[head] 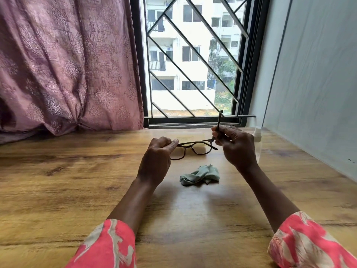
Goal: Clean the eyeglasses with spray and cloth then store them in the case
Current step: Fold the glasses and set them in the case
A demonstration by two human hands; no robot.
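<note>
**Glasses held up over the bench, cloth waiting below**

I hold the eyeglasses (193, 148) between both hands, just above the wooden bench (58, 171) by the window. My left hand (157, 157) pinches the frame at its left end, thumb and fingers curled onto the rim beside the hinge, which steadies the lenses and keeps my skin off the glass. My right hand (234, 144) grasps the right temple arm, which stands up out of my fist toward the window; this looks to me like folding or unfolding that arm, though I cannot tell which. The frame hangs roughly level, lenses facing the bench.

The crumpled pale green cloth (201, 175) lies on the bench just below the glasses, between my forearms and near either hand, a sensible place for a thing wanted next or just put down. A small white spray bottle (257, 133) stands behind my right hand, close to the wall (309, 84), partly hidden by my knuckles. I see no case anywhere in view; it may lie outside the picture.

Judging by the loose cloth and the glasses in my grip, the work sits somewhere in the cleaning or folding stage, with storage not yet done. A pink patterned curtain (63, 64) covers the left half of the window, and a barred grille (193, 60) fills the right
</note>
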